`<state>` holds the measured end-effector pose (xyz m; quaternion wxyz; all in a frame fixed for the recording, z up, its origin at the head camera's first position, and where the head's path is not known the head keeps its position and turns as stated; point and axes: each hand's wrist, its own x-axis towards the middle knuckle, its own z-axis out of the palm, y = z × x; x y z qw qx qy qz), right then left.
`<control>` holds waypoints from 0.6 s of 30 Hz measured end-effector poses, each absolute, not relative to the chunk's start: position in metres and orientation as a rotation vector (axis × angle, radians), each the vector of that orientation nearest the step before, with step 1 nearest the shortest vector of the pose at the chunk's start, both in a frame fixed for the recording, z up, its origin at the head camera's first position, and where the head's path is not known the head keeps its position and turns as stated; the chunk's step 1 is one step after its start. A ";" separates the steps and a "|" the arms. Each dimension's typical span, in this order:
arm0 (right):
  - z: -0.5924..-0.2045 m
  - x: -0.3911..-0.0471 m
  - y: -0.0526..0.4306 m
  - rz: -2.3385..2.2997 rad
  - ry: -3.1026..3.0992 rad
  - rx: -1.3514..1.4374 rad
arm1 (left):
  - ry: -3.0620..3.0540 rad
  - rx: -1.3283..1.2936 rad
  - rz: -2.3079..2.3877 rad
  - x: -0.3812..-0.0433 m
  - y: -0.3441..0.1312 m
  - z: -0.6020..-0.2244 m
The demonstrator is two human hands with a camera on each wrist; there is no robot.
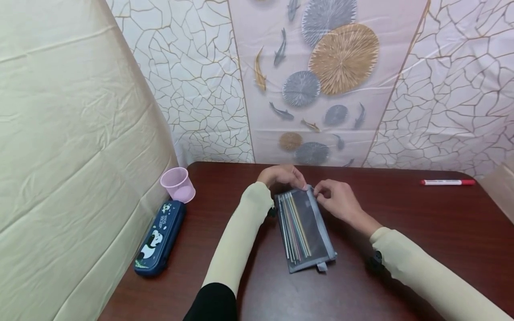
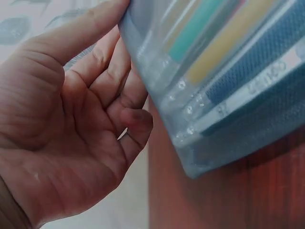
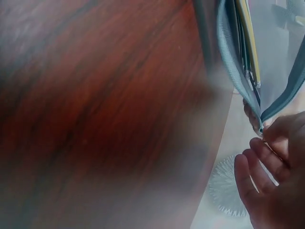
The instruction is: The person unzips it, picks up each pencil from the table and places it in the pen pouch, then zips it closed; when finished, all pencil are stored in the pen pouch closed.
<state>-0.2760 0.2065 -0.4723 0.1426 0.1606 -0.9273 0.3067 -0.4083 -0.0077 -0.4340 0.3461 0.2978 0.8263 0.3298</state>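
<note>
A grey see-through zip pouch (image 1: 317, 223) lies in the middle of the table, tilted up at its far end. Several slim pencils or pens (image 1: 294, 227) show side by side inside it. At the far edge, my left hand (image 1: 283, 175) pinches the pouch between thumb and fingers; the lower fingers curl loosely in the left wrist view. My right hand (image 1: 339, 200) pinches at the far end of the zip, where the fingertips hide the pull. In the right wrist view the pouch's mouth (image 3: 283, 95) stands parted, with pencils (image 3: 250, 43) visible within.
A dark blue panda pencil case (image 1: 159, 238) lies at the table's left edge, with a pink cup (image 1: 178, 185) tilted behind it. A red and white marker (image 1: 447, 182) lies at the far right. Patterned cloth (image 1: 201, 80) hangs behind the table.
</note>
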 end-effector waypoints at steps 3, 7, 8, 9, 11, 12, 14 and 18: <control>-0.471 -0.277 0.208 0.866 -2.669 0.473 | 2.184 0.815 0.851 -0.408 -0.007 -0.429; -0.467 -0.276 0.210 0.816 -2.623 0.547 | 2.234 0.883 0.835 -0.406 -0.006 -0.422; -0.466 -0.276 0.211 0.798 -2.613 0.570 | 2.239 0.892 0.838 -0.405 -0.006 -0.421; -0.464 -0.275 0.212 0.780 -2.605 0.592 | 2.245 0.907 0.834 -0.405 -0.006 -0.420; -0.462 -0.271 0.214 0.746 -2.600 0.628 | 2.240 0.947 0.828 -0.405 -0.007 -0.419; -0.461 -0.269 0.215 0.728 -2.601 0.644 | 2.236 0.967 0.826 -0.405 -0.008 -0.418; -0.459 -0.263 0.217 0.686 -2.616 0.678 | 2.230 1.001 0.833 -0.406 -0.010 -0.417; -0.459 -0.250 0.221 0.628 -2.660 0.749 | 2.230 0.943 0.908 -0.411 -0.024 -0.413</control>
